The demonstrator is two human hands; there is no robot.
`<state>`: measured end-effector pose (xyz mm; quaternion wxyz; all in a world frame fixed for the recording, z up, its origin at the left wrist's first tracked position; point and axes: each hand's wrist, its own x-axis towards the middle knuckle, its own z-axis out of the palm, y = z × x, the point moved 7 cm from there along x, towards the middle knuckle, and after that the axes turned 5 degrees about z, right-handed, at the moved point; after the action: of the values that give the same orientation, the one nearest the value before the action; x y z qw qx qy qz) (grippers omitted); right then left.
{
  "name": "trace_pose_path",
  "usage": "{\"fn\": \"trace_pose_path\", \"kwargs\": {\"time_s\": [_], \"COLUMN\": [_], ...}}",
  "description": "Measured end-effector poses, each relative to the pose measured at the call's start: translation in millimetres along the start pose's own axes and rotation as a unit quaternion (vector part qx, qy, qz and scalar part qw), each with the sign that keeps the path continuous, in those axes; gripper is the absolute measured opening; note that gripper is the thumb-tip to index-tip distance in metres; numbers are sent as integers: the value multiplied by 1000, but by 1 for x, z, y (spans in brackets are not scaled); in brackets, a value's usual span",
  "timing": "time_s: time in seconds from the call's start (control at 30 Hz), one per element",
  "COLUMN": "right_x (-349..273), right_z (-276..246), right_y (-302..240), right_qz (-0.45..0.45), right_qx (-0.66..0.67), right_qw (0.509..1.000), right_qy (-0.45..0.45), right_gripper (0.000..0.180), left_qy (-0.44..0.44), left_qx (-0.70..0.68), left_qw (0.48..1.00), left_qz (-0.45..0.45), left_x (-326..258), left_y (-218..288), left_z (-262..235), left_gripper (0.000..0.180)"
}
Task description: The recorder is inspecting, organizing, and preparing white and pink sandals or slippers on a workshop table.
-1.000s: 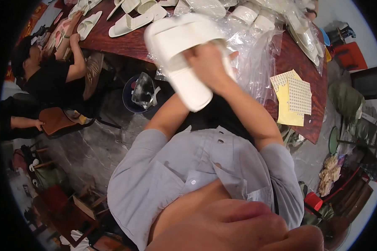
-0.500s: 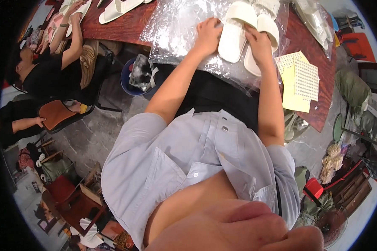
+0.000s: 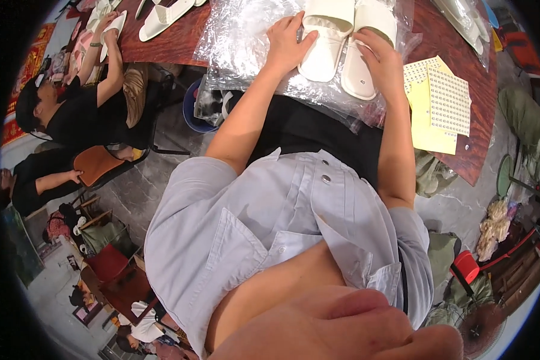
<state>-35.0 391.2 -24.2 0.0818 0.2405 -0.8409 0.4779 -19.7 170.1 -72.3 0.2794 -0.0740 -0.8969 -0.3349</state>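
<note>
Resting on a pair of white slippers, both hands sit at the near edge of a dark red table [image 3: 462, 150]. The left hand [image 3: 287, 42] lies flat with fingers loosely spread, its fingertips against the side of the left slipper [image 3: 325, 37] and its palm on the clear plastic sheeting [image 3: 240, 42] beneath. The right hand [image 3: 383, 60] is curved over the right slipper [image 3: 366, 48], fingers on its outer edge and thumb near the strap — a light hold, not a tight pinch.

The two slippers lie side by side, touching along their inner edges, with their heels toward the person. Both rest on the crumpled plastic sheeting, which covers the table in front of the person and hangs slightly over its near edge.

Just to the right of the right hand lie a white sticker sheet [image 3: 447, 96] covered in small dots and a yellow paper sheet [image 3: 429, 129] partly under it. Further slippers in clear bags [image 3: 462, 18] lie at the far right of the table.

At the far left end of the table, more white slippers [image 3: 162, 18] lie loose, and a second person in a black top [image 3: 72, 114] sits there with one hand [image 3: 109, 21] raised to the table — well apart from the wearer's own hands.
</note>
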Motion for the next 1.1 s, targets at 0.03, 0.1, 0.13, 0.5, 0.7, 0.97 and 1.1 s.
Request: {"fn": "trace_pose_path", "kwargs": {"time_s": [0.03, 0.1, 0.13, 0.5, 0.7, 0.97, 1.1], "right_x": [-6, -20, -27, -74, -72, -72, -71], "right_z": [-7, -13, -16, -6, -6, -3, 2], "right_y": [-1, -5, -5, -9, -13, -15, -16], "right_qz": [4, 27, 50, 53, 48, 23, 20], "right_qx": [-17, -4, 7, -84, -110, -106, -128], "right_qw": [1000, 999, 998, 992, 991, 990, 988], "right_qy": [24, 34, 46, 82, 53, 92, 85], "right_gripper": [24, 21, 18, 13, 16, 19, 18], "left_qy": [-9, -9, -8, 36, 24, -12, -23], "left_qx": [-7, -7, -8, 58, 55, -1, -19], "left_qw": [1000, 1000, 1000, 995, 996, 1000, 1000], "left_qz": [-5, -1, 4, 76, 59, 17, 9], "left_x": [0, -1, -1, 1, 0, -1, 0], "left_y": [0, 0, 0, 11, 15, 7, 4], "left_z": [2, 1, 0, -9, -8, -5, -5], "left_gripper": [59, 59, 58, 48, 47, 51, 52]}}
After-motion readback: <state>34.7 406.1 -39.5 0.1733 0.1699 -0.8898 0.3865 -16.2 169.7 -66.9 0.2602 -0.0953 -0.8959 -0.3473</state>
